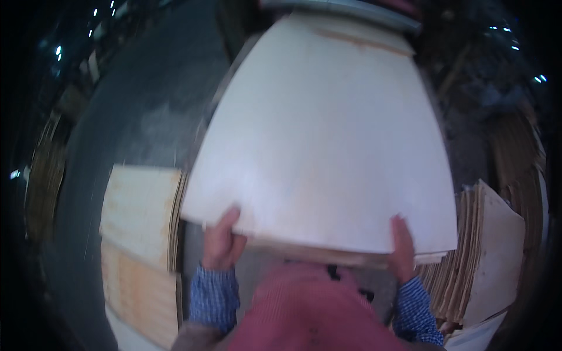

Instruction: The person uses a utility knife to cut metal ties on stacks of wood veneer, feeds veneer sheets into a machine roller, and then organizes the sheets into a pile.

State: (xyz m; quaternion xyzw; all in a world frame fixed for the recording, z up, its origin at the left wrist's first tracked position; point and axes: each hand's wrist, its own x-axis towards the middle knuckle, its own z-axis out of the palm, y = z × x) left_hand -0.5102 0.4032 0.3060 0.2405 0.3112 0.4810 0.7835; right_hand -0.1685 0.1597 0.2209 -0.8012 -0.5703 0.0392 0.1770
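Observation:
A wide, pale wood veneer sheet (328, 140) stretches away in front of me, lying over other sheets whose edges show along the near side. At its near left corner my left hand (222, 241) is closed on the edge, thumb on top and fingers partly hidden below. Toward the near right corner, my right hand (402, 248) grips the same edge, slightly blurred, with its lower fingers hidden under the sheet. The far end of the sheet meets a light horizontal bar (351, 10).
Stacked veneer pieces (143, 216) lie at my left on the dark floor (146, 117). More sheets (494, 251) stand on edge at my right. Further stacks (44, 175) line the far left, and small bright lights show in the dark background.

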